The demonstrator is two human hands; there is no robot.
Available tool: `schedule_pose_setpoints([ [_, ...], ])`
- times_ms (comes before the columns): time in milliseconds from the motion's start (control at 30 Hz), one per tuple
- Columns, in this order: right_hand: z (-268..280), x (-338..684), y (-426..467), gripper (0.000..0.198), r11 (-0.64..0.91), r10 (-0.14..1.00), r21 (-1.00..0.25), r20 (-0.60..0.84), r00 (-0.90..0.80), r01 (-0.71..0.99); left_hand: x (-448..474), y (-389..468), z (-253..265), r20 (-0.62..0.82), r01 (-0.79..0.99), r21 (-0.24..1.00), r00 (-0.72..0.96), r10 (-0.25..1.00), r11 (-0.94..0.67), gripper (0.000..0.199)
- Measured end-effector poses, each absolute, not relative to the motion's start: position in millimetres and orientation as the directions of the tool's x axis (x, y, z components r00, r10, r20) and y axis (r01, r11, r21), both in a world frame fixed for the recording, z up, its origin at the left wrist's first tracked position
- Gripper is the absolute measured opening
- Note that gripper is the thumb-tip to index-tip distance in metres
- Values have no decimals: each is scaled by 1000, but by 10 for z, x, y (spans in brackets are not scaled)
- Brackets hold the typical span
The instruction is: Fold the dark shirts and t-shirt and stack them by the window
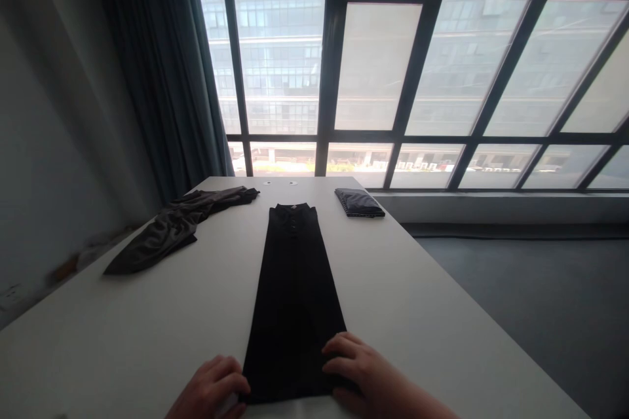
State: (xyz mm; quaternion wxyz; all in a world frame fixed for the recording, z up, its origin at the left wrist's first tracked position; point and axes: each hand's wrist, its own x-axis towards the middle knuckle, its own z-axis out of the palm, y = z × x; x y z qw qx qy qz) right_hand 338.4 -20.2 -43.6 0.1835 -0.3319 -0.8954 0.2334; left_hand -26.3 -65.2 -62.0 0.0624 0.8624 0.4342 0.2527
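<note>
A black shirt [295,288] with a collar and a buttoned placket lies face up, folded into a long narrow strip, its collar toward the window. My left hand [211,389] is at the near left corner of the shirt, with the edge of the cloth between its fingertips and thumb. Over the near right edge rests my right hand [366,373], its fingers apart on top of the cloth and its thumb close to the bottom hem. Part of that corner is hidden beneath the right hand.
The white table [407,314] carries a crumpled dark grey garment [177,222] at the left and a neatly folded dark garment [360,203] at the far right. Beyond stand a large window [373,65] and a dark curtain [152,65].
</note>
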Motion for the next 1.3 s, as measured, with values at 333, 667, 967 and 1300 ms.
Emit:
schedule_pose_setpoints([
  [333, -543, 2979, -361, 37, 633, 766, -347, 152, -624, 692, -170, -704, -646, 417, 732, 341, 445, 793, -590, 14],
  [667, -665, 2824, -346, 15, 694, 718, -297, 206, -665, 656, 513, -625, -698, 466, 733, 209, 507, 725, -647, 24],
  [967, -795, 2822, -318, 8, 781, 625, -230, 306, -718, 581, 509, -624, -703, 423, 736, 259, 495, 759, -625, 25],
  [1300, -712, 2902, -370, 8, 810, 583, -253, 256, -771, 529, 493, -617, -724, 448, 713, 241, 521, 727, -659, 20],
])
